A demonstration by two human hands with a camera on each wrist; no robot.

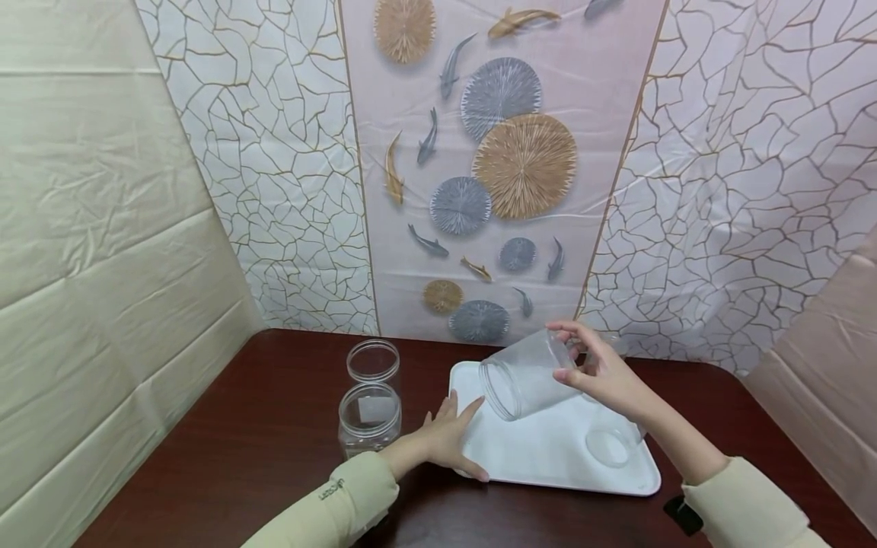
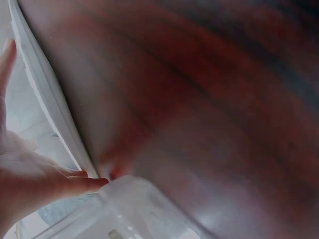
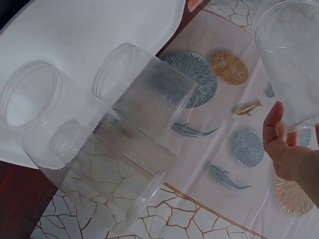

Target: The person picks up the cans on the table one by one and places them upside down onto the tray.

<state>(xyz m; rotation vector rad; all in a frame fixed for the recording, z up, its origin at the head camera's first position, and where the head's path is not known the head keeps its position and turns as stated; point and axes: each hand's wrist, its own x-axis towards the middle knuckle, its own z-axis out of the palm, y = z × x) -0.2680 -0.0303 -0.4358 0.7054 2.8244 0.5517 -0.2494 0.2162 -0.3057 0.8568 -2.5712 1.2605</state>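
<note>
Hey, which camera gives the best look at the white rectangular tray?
Head view: it shows most of the white rectangular tray, partly behind the left hand and clear cylindrical jars. Left wrist view catches mainly its edge; right wrist view, a cropped section behind jars.

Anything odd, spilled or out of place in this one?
Nothing looks spilled or broken. One slight oddity: the inverted jars on the white tray rest mouth-down, unlike the two upright jars at left. The tilted jar is in the right hand.
</note>
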